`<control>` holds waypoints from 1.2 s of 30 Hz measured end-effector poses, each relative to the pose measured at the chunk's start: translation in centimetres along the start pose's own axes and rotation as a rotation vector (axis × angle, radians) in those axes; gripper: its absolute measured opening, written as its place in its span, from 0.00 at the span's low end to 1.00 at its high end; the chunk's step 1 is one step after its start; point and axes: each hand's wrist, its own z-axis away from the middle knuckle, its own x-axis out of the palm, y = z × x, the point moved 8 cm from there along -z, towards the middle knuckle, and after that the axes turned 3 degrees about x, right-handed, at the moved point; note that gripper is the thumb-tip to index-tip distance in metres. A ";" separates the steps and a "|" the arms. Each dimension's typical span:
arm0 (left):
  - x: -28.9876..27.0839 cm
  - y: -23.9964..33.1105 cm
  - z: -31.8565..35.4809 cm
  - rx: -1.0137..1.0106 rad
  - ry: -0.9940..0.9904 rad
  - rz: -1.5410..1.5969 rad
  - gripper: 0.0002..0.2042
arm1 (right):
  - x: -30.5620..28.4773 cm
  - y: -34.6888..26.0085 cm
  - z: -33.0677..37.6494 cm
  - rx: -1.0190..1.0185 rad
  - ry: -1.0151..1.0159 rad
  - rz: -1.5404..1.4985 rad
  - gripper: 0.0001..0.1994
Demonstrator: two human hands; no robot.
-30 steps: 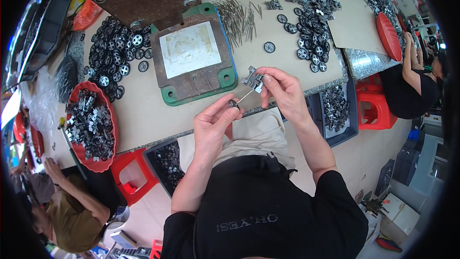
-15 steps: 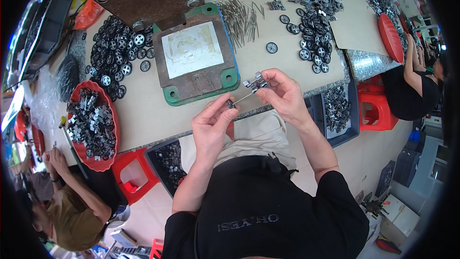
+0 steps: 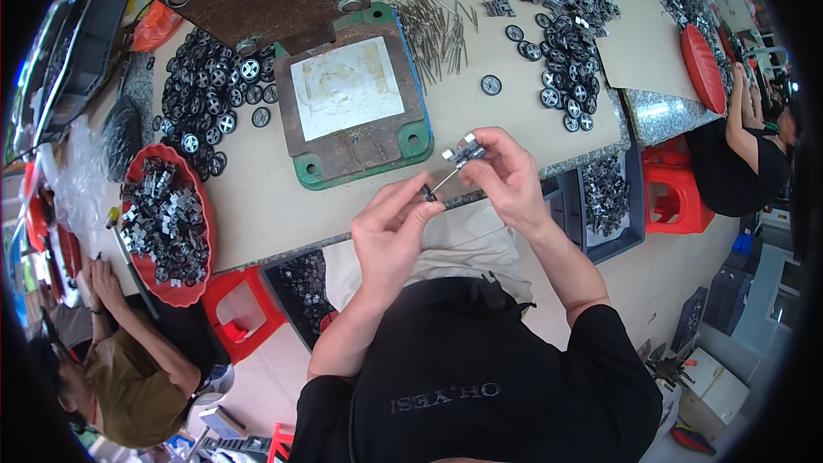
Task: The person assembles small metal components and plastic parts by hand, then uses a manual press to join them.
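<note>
The left hand (image 3: 390,236) pinches a small black wheel (image 3: 427,195) on the near end of a thin metal pin (image 3: 441,181), fingers pressed together around it. The right hand (image 3: 506,180) pinches a small grey bracket (image 3: 463,153) at the pin's far end. Both are held in the air just over the near edge of the tabletop (image 3: 257,206).

By the look of it the pin sits in the bracket with one wheel on; I see no wheel at the far end, so that side seems left to do.

Around: a green-edged metal jig (image 3: 356,111) just beyond the hands, loose pins (image 3: 437,30) behind it, heaps of black wheels (image 3: 210,90) to the left and others (image 3: 561,77) to the right, a red tray (image 3: 146,287) of grey brackets at the left. Nothing stands between the hands and the jig
</note>
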 end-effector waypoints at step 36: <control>0.5 -1.8 0.2 -0.152 -0.068 0.242 0.16 | 2.1 -1.2 0.8 -0.076 -0.153 0.145 0.07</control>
